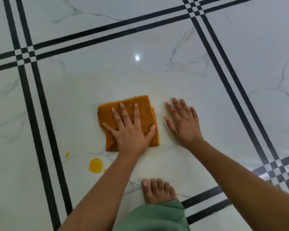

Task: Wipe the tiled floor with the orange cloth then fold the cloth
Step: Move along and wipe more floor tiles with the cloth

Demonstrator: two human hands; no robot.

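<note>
The orange cloth [145, 107] lies folded into a rough square on the white marble tiled floor [107, 80]. My left hand [130, 130] presses flat on the cloth with its fingers spread. Just right of the cloth, my right hand [183, 124] rests flat on the bare tile with fingers apart, holding nothing. A yellow spill [95, 165] sits on the tile below and left of the cloth, with a small yellow drop [67, 154] further left. A faint yellowish smear shows on the tile around and below the cloth.
Double black tile lines [40, 114] run down the left, and others cross at the top and right. My bare foot [157, 190] stands on the tile below the hands, with a green trouser leg [157, 215] above it.
</note>
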